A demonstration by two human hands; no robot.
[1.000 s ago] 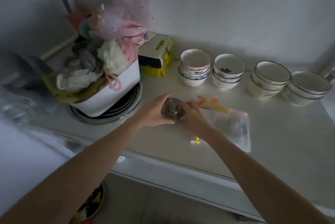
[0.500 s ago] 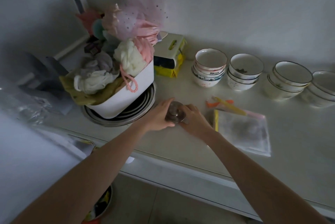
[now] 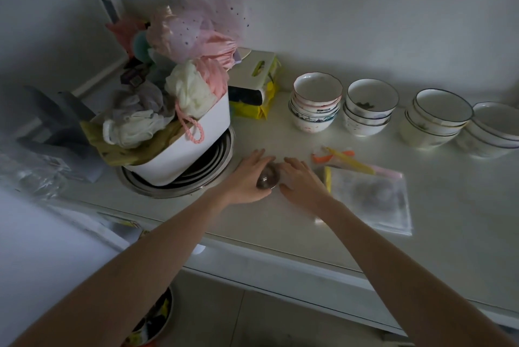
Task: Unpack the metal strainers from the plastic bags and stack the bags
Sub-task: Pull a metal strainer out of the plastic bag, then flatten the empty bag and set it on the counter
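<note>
A small round metal strainer rests on the white counter between my two hands. My left hand cups its left side with the fingers curled over it. On the strainer's right, my right hand lies touching it, fingers stretched out and apart. Just right of that hand lie flat clear plastic bags with yellow and pink zip strips. A dark round shape, seemingly another strainer, shows through the top bag.
A white tub heaped with bath sponges and cloth sits on a round metal ring at the left. Several stacks of bowls line the back wall, beside a yellow-and-white box. Orange and yellow strips lie behind the bags.
Both hands have brought the strainer down from just above the counter onto its surface. The right hand's fingers have spread out from their grip.
</note>
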